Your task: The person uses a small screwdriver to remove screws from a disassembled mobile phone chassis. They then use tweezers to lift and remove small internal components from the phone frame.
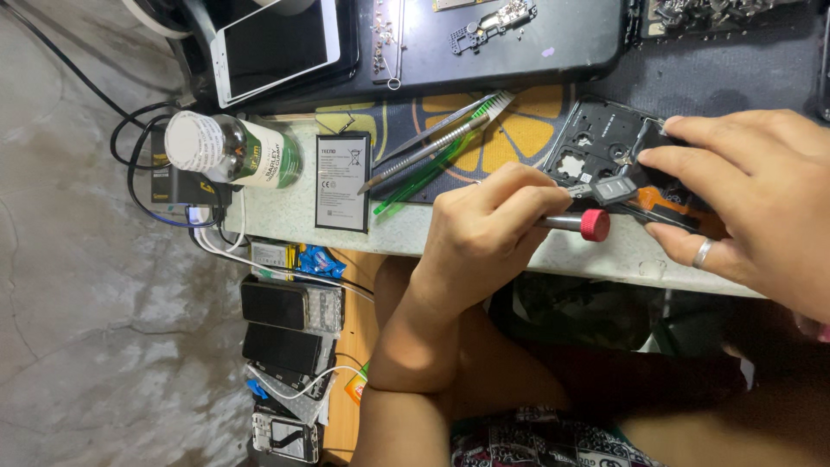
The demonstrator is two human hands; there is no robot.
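Phone frame [605, 151] lies opened, battery [342, 182] already out — left hand [488, 233] grips a screwdriver [575, 222], right hand [752, 195] pins the frame.

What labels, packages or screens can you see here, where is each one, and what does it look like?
Phone: top left, white frame, dark blank screen.
Bottle: lying on the table's left end, green, white cap, pale label.
Battery: flat beside the bottle, black, white rectangular label.
Blue packet: below the table edge, crinkled.

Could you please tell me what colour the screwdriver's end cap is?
Red, on the screwdriver's end cap, clearest in the head view.
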